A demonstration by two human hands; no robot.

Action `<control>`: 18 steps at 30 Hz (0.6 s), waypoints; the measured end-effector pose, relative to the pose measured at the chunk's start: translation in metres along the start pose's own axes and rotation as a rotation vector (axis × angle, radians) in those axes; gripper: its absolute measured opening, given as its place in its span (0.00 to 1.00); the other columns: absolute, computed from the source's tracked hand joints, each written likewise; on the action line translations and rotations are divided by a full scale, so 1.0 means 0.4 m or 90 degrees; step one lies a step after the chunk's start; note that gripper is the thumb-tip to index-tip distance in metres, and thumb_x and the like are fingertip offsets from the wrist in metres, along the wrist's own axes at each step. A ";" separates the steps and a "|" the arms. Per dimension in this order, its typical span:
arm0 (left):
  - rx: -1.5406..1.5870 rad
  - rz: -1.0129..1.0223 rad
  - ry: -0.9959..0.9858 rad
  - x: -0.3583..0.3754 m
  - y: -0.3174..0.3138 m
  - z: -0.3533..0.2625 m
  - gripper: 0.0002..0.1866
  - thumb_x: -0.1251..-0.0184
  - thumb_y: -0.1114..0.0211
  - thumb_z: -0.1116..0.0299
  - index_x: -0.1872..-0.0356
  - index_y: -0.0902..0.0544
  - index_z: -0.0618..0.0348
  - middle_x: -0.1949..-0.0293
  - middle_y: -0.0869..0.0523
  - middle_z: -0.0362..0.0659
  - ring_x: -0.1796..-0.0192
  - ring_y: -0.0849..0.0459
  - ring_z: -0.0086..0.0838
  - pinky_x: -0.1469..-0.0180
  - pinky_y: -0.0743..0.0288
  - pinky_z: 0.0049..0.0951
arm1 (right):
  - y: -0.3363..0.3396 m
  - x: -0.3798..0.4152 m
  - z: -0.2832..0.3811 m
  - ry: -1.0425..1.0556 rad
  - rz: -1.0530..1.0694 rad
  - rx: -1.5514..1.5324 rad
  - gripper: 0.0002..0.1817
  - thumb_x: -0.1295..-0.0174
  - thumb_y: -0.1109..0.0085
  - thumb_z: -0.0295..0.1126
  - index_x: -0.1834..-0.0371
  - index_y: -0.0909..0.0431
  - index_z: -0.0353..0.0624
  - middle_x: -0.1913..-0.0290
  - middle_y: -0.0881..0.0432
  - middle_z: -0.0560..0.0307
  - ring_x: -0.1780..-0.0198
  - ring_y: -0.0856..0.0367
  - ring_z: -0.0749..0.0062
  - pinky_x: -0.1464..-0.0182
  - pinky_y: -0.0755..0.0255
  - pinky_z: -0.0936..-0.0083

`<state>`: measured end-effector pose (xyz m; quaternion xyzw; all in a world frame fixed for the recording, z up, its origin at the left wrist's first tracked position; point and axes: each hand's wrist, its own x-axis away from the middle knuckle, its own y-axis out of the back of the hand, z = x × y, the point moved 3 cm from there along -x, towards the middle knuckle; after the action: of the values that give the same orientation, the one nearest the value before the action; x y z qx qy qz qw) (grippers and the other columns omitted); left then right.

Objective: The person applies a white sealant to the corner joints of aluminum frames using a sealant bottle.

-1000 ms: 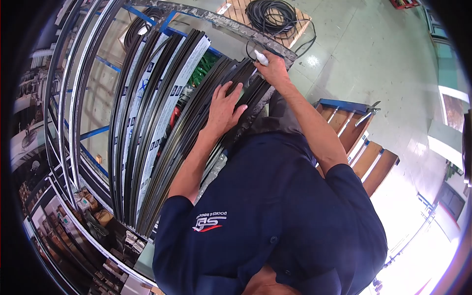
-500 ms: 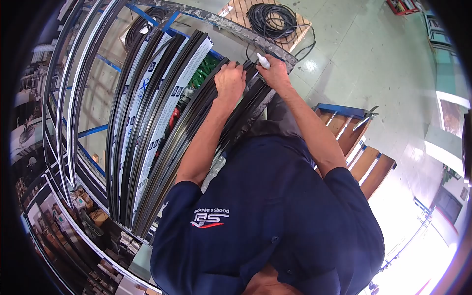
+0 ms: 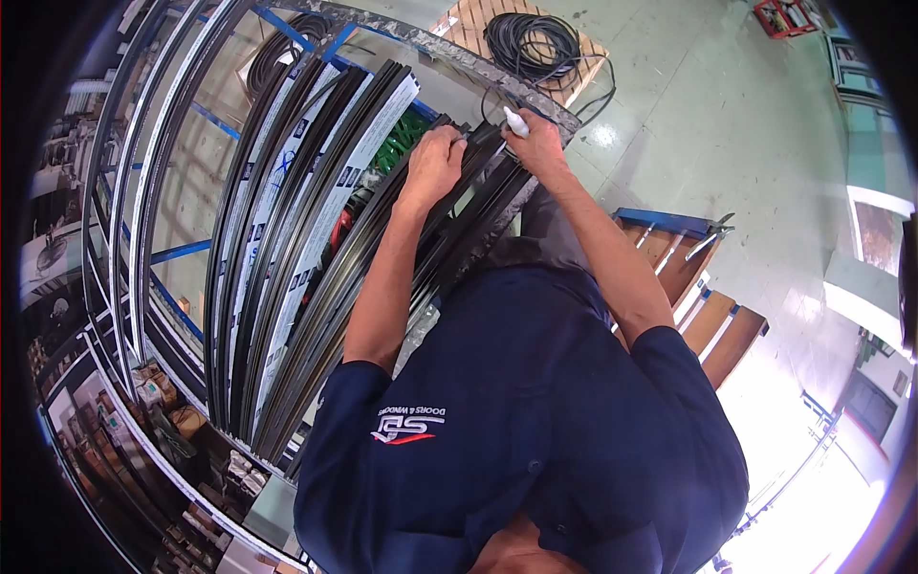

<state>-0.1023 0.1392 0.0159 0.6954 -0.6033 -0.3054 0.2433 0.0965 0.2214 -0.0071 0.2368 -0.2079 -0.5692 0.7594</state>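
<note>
Long dark profiles (image 3: 335,277) lie side by side on a rack in front of me, some with white printed film (image 3: 359,153). My left hand (image 3: 437,163) is closed around the ends of a few dark profiles near the rack's far edge. Just right of it, my right hand (image 3: 535,143) holds a small white bottle or marker (image 3: 515,121) in closed fingers, beside the ends of other dark profiles. Its fingertips are partly hidden, so contact with the profiles is unclear.
A coil of black cable (image 3: 532,46) lies on a wooden pallet (image 3: 464,21) beyond the rack. Blue-framed wooden slats (image 3: 712,320) stand at the right. A red crate (image 3: 782,17) is on the floor at the far right. Curved-looking metal rails (image 3: 143,191) run along the left.
My left hand has shifted slightly left and nearer along the profiles, widening the gap between the hands. My right hand stays almost in place with the white object.
</note>
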 end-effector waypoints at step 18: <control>-0.197 -0.011 0.016 -0.002 -0.062 -0.054 0.20 0.44 0.18 0.56 0.60 0.15 0.58 0.65 0.10 0.50 0.57 0.12 0.49 0.52 0.26 0.51 | -0.001 0.000 -0.008 0.027 -0.017 0.001 0.22 0.41 0.25 0.36 0.46 0.15 0.38 0.56 0.10 0.35 0.52 0.10 0.40 0.49 0.18 0.54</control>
<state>-0.0697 0.1431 0.0136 0.6585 -0.5397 -0.3882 0.3525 0.0981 0.2218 -0.0098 0.2523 -0.1887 -0.5740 0.7558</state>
